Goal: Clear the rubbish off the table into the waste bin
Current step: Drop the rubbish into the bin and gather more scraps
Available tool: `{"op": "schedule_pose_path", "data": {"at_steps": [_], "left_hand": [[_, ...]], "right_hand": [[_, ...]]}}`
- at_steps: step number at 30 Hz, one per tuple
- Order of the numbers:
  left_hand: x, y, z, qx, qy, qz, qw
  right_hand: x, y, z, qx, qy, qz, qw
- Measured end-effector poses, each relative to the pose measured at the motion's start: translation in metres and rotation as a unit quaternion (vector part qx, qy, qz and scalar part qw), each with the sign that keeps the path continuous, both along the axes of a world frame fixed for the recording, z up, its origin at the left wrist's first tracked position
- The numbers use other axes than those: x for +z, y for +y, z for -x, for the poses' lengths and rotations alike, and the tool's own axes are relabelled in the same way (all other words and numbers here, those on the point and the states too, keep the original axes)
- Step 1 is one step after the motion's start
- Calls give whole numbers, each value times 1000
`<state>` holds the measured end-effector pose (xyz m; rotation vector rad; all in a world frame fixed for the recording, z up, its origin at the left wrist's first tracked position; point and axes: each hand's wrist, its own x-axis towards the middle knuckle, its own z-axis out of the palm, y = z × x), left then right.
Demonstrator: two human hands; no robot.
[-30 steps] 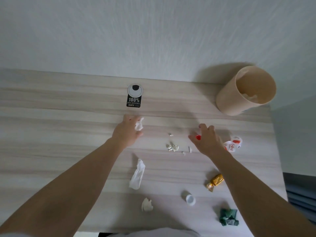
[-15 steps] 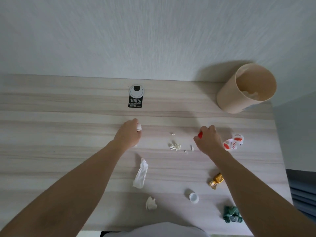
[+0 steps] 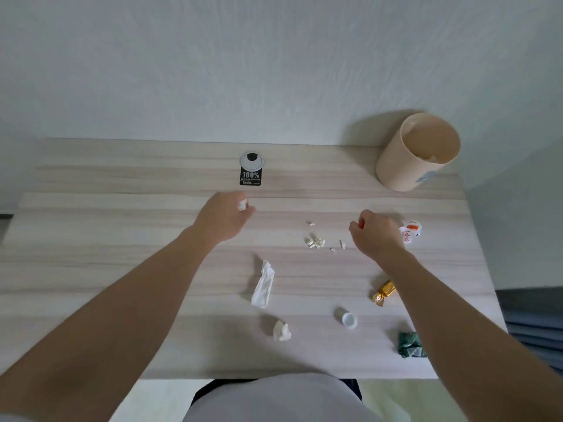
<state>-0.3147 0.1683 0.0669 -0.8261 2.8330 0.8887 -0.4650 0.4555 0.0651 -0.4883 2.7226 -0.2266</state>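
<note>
Left grip (image 3: 224, 219), right grip (image 3: 377, 234): curled fists.

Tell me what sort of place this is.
Probably a desk in a plain home or office room: a pale wood-grain table with a cable grommet, pushed against a bare white wall, and a beige waste bin standing on it.

Black label (image 3: 250, 176) on table (image 3: 122, 208), upper centre of frame, below round grommet (image 3: 251, 160): "100%" read; smaller lines beneath illegible. Red marks on white wrapper (image 3: 411, 233), centre right: not readable.
</note>
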Motion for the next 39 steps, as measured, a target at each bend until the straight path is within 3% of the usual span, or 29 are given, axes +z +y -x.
{"op": "schedule_pose_path", "data": {"at_steps": [10, 20, 26, 32, 39], "left_hand": [[34, -33, -106, 36, 22, 81, 996], [12, -39, -226, 152, -57, 32, 986], [-11, -25, -276, 156, -120, 7, 981], [-40, -13, -299, 183, -171, -51, 967], [-70, -1, -300, 179, -170, -87, 965]], "right_hand": [[21, -34, -78, 47, -1, 51, 998], [8, -69, -160, 153, -68, 46, 985], [-17, -84, -187, 198, -119, 4, 973], [-43, -92, -193, 212, -130, -47, 967], [-61, -101, -189, 219, -129, -47, 966]]}}
